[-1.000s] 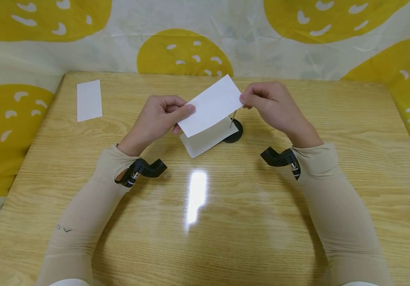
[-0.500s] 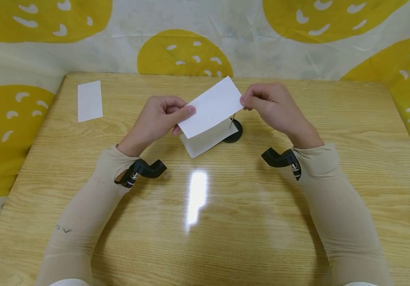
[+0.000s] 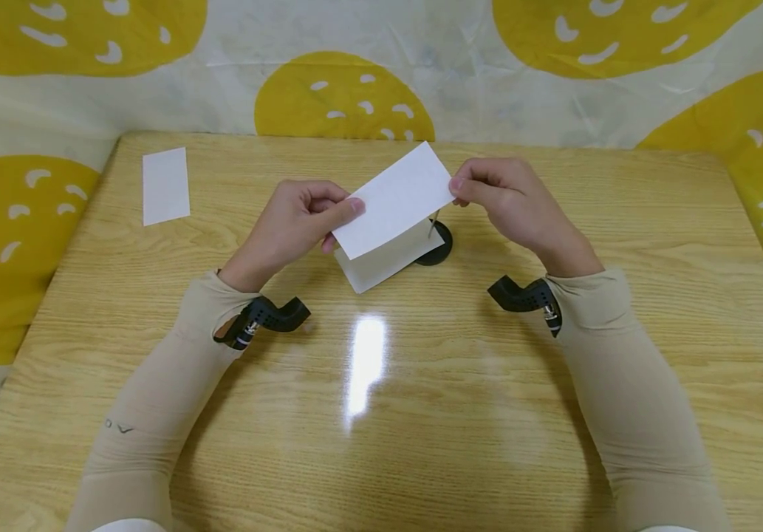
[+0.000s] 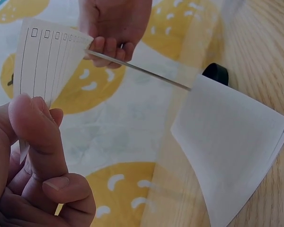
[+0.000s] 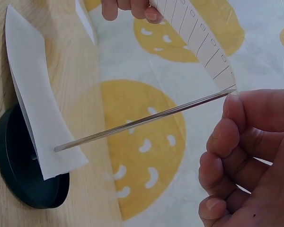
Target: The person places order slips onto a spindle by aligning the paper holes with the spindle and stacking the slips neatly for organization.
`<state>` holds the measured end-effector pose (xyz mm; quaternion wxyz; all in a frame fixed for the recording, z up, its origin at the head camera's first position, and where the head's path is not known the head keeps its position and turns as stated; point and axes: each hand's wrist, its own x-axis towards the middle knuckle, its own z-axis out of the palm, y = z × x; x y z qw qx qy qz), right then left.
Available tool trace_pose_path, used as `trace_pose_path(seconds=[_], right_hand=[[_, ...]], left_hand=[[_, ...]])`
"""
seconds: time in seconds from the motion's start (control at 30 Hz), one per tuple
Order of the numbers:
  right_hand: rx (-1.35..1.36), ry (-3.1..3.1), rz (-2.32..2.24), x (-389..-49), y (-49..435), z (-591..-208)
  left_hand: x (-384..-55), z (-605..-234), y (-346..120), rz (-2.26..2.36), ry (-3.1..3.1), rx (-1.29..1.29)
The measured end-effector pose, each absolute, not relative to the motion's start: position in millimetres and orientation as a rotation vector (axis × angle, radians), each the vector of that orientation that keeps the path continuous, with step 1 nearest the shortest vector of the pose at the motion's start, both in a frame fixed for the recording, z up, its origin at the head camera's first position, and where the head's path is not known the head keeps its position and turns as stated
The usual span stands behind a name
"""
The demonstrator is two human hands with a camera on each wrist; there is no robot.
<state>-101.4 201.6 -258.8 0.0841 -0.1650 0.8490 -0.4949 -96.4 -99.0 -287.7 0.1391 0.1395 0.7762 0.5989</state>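
My left hand (image 3: 301,222) pinches one end of a white paper slip (image 3: 391,199), thumb on top. Thumb and fingers of my right hand (image 3: 507,196) pinch the slip's far right corner. The slip's underside, lined with small printed boxes, shows in the left wrist view. Below it stands a bill spike, a thin metal rod (image 5: 142,120) on a round black base (image 3: 444,247). More white paper (image 3: 388,262) is speared low on the rod, over the base. In the right wrist view, the rod's upper end meets the held slip's corner, right at my fingertips.
Another white slip (image 3: 165,186) lies flat at the back left of the wooden table (image 3: 434,414). A white cloth with yellow shapes (image 3: 344,96) hangs behind the table. Each wrist carries a black camera mount (image 3: 281,314) that juts inward.
The held slip and my right hand have shifted very slightly down in the head view. Both hands keep their hold, and the spike and the lower paper stay in place.
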Motion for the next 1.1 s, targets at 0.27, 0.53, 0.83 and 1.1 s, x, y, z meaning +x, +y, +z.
trace_pose_path(seconds=[0.27,0.53,0.83,1.1], right_hand=[[-0.518,2.454,-1.536,-100,203,-262],[-0.536,2.435,-1.565,-99,205,-265],[-0.524,2.379,-1.586,-96,208,-274],[-0.480,2.422,-1.503,-97,207,-276]], left_hand=[[-97,-292,-97,1.698,2.245,0.355],[-96,-290,-94,1.679,2.259,0.368],[-94,-293,-97,1.652,2.275,0.355],[-94,-297,-97,1.569,2.300,0.344]])
